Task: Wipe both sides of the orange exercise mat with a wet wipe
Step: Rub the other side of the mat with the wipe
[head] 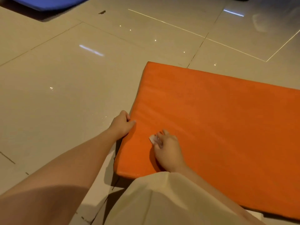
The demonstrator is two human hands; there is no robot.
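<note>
The orange exercise mat (pixel 219 120) lies flat on the tiled floor and runs out of view at the right. My left hand (pixel 121 125) grips its left edge, thumb on top and fingers curled under the side. My right hand (pixel 168 150) rests on the mat's near left corner area and holds a small crumpled white wet wipe (pixel 155 140) against the surface; part of the wipe shows beyond my fingers. Faint damp streaks run across the mat's top.
Glossy beige floor tiles (pixel 73 82) spread to the left and beyond the mat. A blue mat (pixel 48 2) lies at the top left corner. My light-coloured clothing (pixel 162 202) covers the mat's near edge.
</note>
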